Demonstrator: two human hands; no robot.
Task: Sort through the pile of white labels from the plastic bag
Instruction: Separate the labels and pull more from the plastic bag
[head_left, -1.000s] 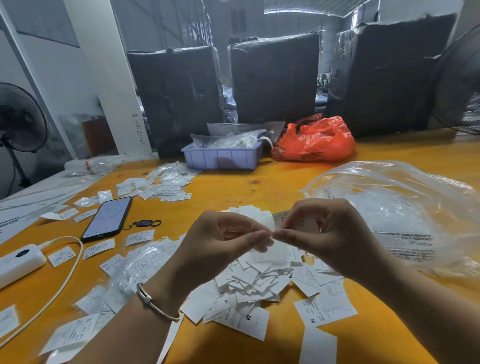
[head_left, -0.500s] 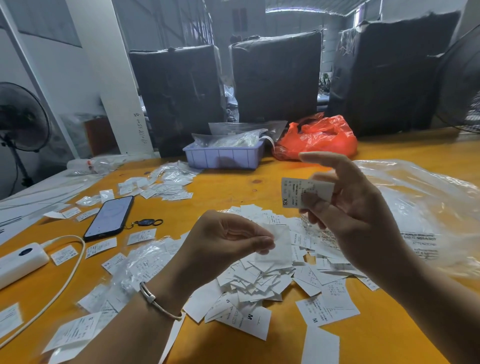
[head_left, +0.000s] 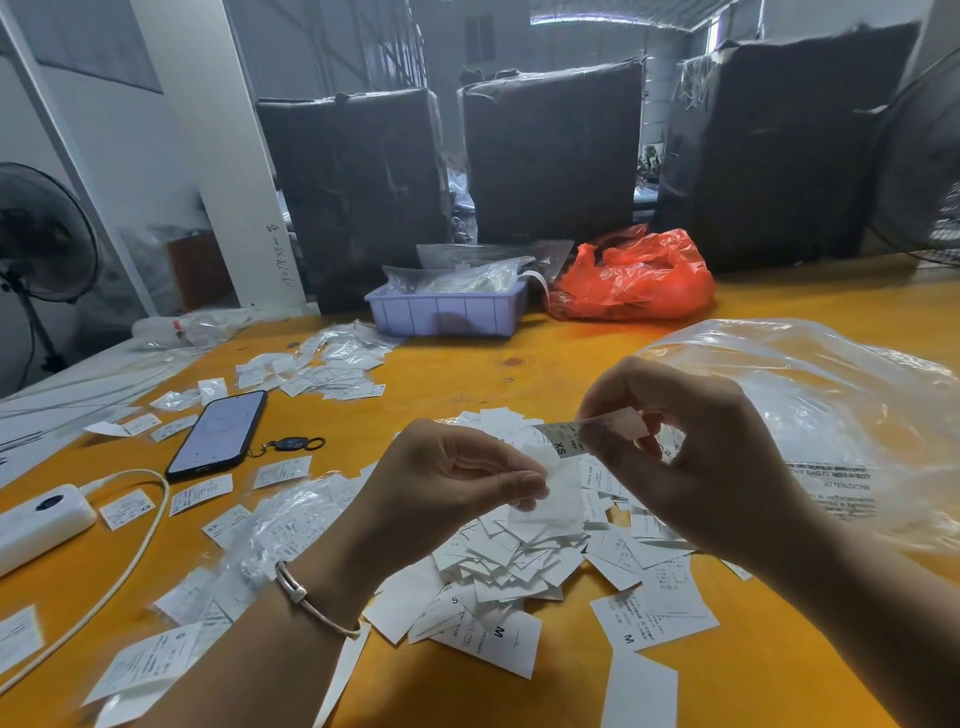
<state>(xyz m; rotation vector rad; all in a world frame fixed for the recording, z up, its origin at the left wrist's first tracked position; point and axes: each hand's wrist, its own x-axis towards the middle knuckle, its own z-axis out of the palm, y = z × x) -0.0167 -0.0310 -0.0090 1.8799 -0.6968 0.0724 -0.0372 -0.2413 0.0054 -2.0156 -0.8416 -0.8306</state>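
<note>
A pile of white labels (head_left: 524, 561) lies on the yellow table (head_left: 571, 364) in front of me. My left hand (head_left: 447, 488) hovers over the pile and pinches a white label (head_left: 550, 499) between thumb and fingers. My right hand (head_left: 691, 457) is just to its right and a little higher, pinching a label marked XS (head_left: 563, 436). A large clear plastic bag (head_left: 831, 415) lies crumpled at the right, behind my right hand.
A phone (head_left: 218, 434) with a key fob lies at the left, with a white power bank (head_left: 36, 517) and its cable nearer me. Loose labels are scattered left and far left. A lilac tray (head_left: 447, 312) and an orange bag (head_left: 634, 280) stand at the back.
My right hand lifted the XS label away from the left hand, then came back down close to it. My left hand kept its label over the pile.
</note>
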